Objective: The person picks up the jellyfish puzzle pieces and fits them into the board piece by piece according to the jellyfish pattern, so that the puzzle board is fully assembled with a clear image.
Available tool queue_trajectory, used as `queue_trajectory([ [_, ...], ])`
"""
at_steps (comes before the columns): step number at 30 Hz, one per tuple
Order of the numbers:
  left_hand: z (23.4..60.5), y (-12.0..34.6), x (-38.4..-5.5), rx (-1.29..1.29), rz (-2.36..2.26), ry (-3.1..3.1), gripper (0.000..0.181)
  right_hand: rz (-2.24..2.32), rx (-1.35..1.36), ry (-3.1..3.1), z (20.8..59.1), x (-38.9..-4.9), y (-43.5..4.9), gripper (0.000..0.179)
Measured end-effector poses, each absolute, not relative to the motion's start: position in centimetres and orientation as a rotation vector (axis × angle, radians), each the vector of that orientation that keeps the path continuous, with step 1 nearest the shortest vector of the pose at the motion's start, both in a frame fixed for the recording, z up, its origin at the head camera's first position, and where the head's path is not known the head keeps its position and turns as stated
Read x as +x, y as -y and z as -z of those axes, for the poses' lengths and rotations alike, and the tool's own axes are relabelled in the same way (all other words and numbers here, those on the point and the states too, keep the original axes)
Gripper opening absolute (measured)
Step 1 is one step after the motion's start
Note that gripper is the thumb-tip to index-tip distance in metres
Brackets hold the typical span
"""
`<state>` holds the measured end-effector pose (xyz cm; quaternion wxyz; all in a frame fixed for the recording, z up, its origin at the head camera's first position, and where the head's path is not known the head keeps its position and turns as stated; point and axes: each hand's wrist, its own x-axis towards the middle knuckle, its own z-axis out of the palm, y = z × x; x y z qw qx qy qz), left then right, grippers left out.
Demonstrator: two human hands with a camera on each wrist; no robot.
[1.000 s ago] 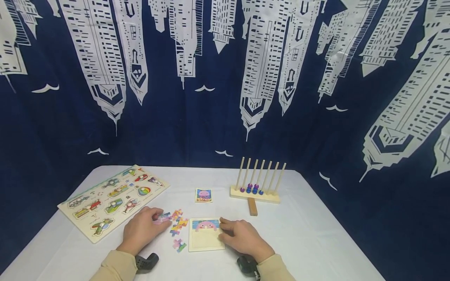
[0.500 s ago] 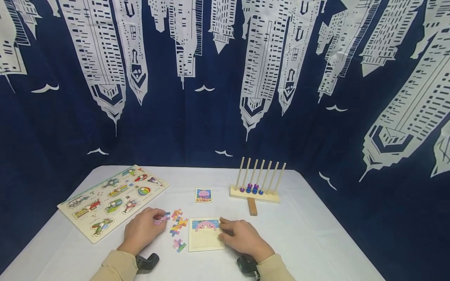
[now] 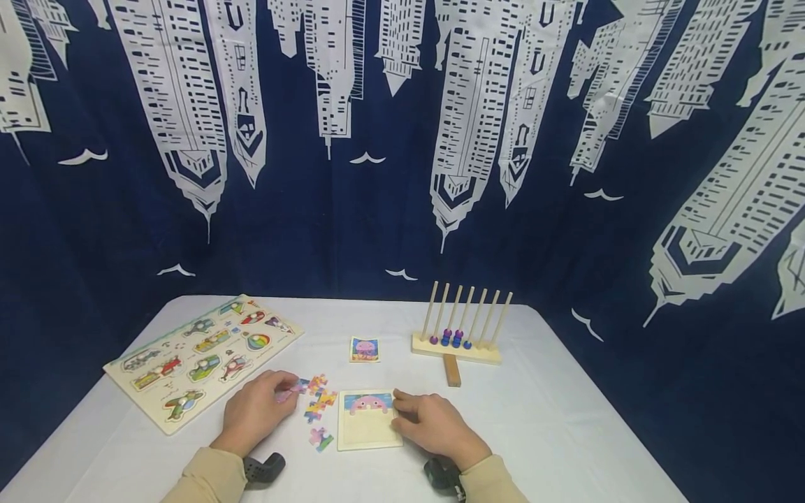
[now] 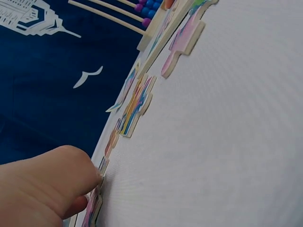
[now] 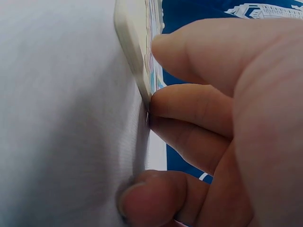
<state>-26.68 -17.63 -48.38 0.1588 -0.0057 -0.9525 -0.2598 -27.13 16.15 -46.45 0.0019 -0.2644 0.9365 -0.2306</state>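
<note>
My left hand [image 3: 254, 412] is at the left of the loose puzzle pieces, thumb and fingertips around a pink piece [image 3: 284, 396]. In the left wrist view, the fingers partly cover this pink piece [image 4: 93, 210] low over the cloth. My right hand [image 3: 437, 427] holds the right edge of a square wooden puzzle tray [image 3: 369, 436]; in the right wrist view, thumb and finger meet at the tray edge [image 5: 135, 56]. A strip of blue and pink pieces [image 3: 370, 403] with a face fills the tray's top. Several loose pieces [image 3: 321, 402] lie between hand and tray.
A small picture card [image 3: 365, 350] lies behind the tray. A peg stand [image 3: 455, 348] with purple and blue beads is at the back right, a brown wooden block [image 3: 451, 370] before it. A large vehicle puzzle board [image 3: 201, 356] lies at the left.
My left hand has drawn back slightly to the left, fingertips still at the pink pieces. A blue and pink piece shows beyond its fingertips. My right hand and the tray stay put.
</note>
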Motion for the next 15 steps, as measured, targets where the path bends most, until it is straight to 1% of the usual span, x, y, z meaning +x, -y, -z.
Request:
queue_trajectory([
  [9, 48.6, 17.56, -27.03, 0.011, 0.744, 2.726, 0.036, 0.737, -0.832, -2.933, 46.48, -27.24, -16.21, 0.04],
  [15, 48.53, 17.47, -27.01, 0.033, 0.747, 2.703, 0.043, 0.732, -0.837, -2.941, 46.6, -27.33, -16.24, 0.04],
])
